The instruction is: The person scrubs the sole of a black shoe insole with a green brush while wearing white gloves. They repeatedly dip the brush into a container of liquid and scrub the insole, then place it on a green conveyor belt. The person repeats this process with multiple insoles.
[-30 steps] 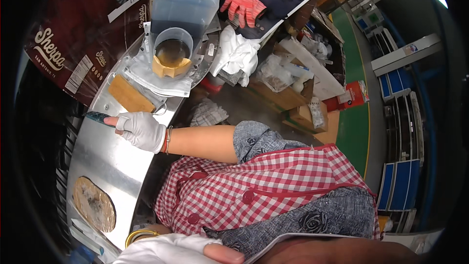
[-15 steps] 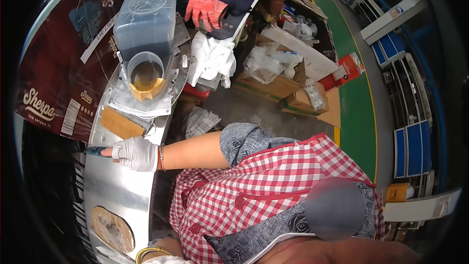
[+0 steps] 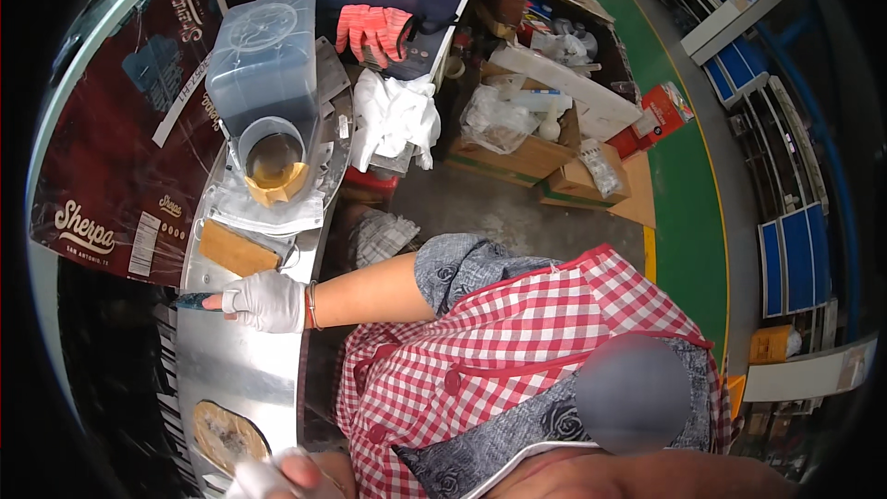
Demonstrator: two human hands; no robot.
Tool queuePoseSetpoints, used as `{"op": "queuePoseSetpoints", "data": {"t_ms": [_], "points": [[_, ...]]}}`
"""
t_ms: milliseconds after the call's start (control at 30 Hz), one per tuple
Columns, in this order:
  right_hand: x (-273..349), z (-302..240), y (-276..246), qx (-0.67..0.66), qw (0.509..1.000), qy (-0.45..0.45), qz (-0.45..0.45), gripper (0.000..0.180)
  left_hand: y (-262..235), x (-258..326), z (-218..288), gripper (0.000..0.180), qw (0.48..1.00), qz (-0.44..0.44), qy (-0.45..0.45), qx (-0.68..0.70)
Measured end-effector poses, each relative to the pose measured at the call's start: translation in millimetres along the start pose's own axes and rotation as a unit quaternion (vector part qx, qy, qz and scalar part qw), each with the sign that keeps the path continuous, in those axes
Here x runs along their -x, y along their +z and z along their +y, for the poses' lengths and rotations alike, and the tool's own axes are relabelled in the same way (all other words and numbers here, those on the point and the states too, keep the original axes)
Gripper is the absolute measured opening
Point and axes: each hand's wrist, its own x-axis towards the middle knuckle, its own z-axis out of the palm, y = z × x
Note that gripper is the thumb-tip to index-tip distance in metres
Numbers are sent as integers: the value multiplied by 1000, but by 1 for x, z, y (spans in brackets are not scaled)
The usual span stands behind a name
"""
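My right hand (image 3: 263, 302), in a white glove that leaves a fingertip bare, rests on a shiny metal worktop (image 3: 236, 360). Its fingers are closed on a narrow dark teal strip (image 3: 192, 301), whose far end reaches the worktop's left side. Just beyond that hand lies a tan rectangular block (image 3: 238, 249). At the bottom edge, my left hand (image 3: 277, 478), also white-gloved, is smeared by motion, so its fingers cannot be read. Close to it sits a tan oval pad with a dark rim (image 3: 226, 434), partly covered by the hand.
A tape-wrapped clear cup (image 3: 277, 183) with brownish liquid stands before a large translucent container (image 3: 261, 60). White cloth (image 3: 393, 115) and a red glove (image 3: 374, 32) lie alongside. Open cardboard boxes (image 3: 508, 155) stand on the floor; dark red printed panels (image 3: 102, 166) border the left.
My left hand has come up from the bottom edge over the near side of the oval pad. My right hand keeps its hold on the teal strip. The view has shifted slightly.
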Motion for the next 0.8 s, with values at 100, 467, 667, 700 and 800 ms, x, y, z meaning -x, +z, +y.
{"op": "queuePoseSetpoints", "data": {"t_ms": [100,467,667,700,800], "points": [[2,2,0,7,1000,8,4,32,1,4,-4,60,1000,-2,0,-1],[0,-9,-5,-25,999,43,-17,32,-4,-1,-10,64,1000,1,-14,-12],[-2,-16,-14,-4,998,53,-27,32,-2,-4,-6,66,999,-1,-21,-25],[-1,-15,-13,3,999,46,-21,33,-2,-5,-5,66,999,-2,-21,-28],[2,1,-2,36,999,-21,-1,34,1,-4,-4,67,999,-3,-17,-42]]}}
